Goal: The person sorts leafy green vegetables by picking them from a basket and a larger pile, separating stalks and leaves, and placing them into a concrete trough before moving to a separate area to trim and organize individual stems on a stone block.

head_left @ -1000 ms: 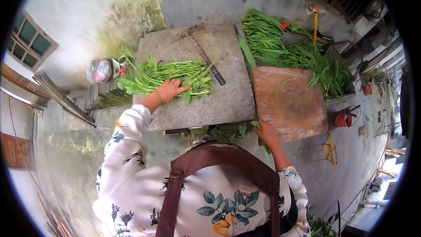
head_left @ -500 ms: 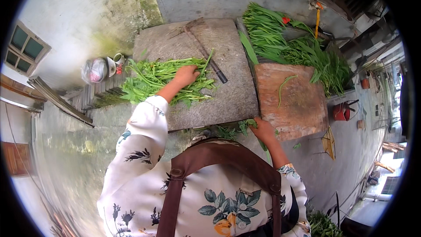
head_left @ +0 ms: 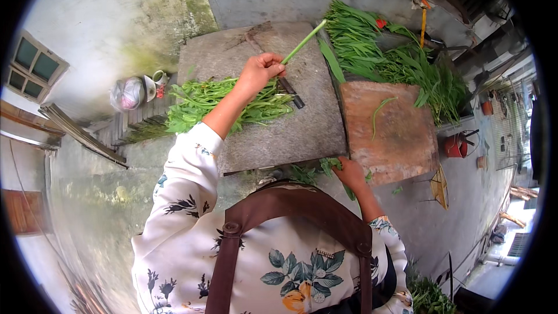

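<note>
Between the fingertips of my left hand (head_left: 263, 73) a single green stalk (head_left: 305, 43) is pinched, its pale end pointing up and to the right. Below that hand a heap of leafy green stems (head_left: 200, 102) lies on the left of the grey stone slab (head_left: 279, 139). A dark-handled rake-like tool (head_left: 289, 92) rests across the slab, partly hidden behind my left hand. My right hand (head_left: 350, 175) is closed round leafy greens (head_left: 330, 164) at the slab's front edge, by the reddish board. Some leaves hang below its fingers.
To the right sits a reddish wooden board (head_left: 386, 134) with one curved stem (head_left: 378, 116) on it. Piles of long green leaves (head_left: 357, 40) lie behind it. A red bucket (head_left: 456, 145) stands on the floor at right. A plastic bag (head_left: 127, 94) and a cup (head_left: 159, 76) are at left.
My left hand has risen from the heap, up and to the right, lifting one stalk out. My right hand stays at the front edge with its greens.
</note>
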The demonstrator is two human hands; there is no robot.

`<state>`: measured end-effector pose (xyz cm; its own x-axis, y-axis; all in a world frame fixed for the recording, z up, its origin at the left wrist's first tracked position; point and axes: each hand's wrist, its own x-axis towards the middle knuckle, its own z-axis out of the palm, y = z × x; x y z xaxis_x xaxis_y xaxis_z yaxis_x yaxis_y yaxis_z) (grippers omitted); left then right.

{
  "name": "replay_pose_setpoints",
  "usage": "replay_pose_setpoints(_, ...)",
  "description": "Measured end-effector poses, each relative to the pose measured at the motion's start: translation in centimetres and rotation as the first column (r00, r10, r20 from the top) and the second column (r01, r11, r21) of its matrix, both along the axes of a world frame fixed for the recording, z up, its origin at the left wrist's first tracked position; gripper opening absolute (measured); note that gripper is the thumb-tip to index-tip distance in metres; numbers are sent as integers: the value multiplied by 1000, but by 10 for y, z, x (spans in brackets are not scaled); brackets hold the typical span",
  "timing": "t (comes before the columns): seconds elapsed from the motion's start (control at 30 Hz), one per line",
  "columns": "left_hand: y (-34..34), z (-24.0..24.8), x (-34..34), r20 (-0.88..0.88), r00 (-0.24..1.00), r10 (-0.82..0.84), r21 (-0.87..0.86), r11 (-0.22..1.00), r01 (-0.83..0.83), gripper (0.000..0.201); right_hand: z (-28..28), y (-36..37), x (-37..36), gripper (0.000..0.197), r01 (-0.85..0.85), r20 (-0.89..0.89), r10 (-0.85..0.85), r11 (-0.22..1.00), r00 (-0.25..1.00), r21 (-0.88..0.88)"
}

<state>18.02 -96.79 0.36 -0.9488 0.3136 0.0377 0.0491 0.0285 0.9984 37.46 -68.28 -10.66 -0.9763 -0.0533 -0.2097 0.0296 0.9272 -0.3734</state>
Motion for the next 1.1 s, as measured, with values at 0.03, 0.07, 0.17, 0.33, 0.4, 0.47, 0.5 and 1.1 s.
replay_pose_setpoints(0.03,5,16,6,-29,1000,1,21,1000,0,16,-2,0,-2,27,-12,-2,12,1000,1000,-2)
replay_pose_setpoints(0.07,10,28,11,-58,998,4,42,999,-2,16,-2,-1,-4,27,-27,-2,27,1000,1000,-4)
replay_pose_setpoints(0.17,20,57,9,-96,995,11,275,961,16,15,3,-4,-11,29,-55,1,55,998,998,6)
replay_pose_setpoints(0.33,-7,157,-3,-473,873,122,318,947,41,17,15,-6,-13,30,-45,24,44,999,999,18)
replay_pose_setpoints(0.4,-14,174,-5,-541,823,177,289,957,-16,18,20,-5,-11,31,-24,63,23,1000,998,14)
replay_pose_setpoints(0.47,-25,185,-3,-641,750,165,110,986,-123,18,19,1,-8,31,-9,44,9,1000,999,-9)
replay_pose_setpoints(0.5,-38,176,1,-703,707,77,-150,956,-253,17,17,2,-8,31,-13,37,14,1000,999,-24)
replay_pose_setpoints(1.1,-127,-121,38,-387,827,-408,-921,208,-328,14,-10,-4,-17,27,-153,44,154,988,987,-36)
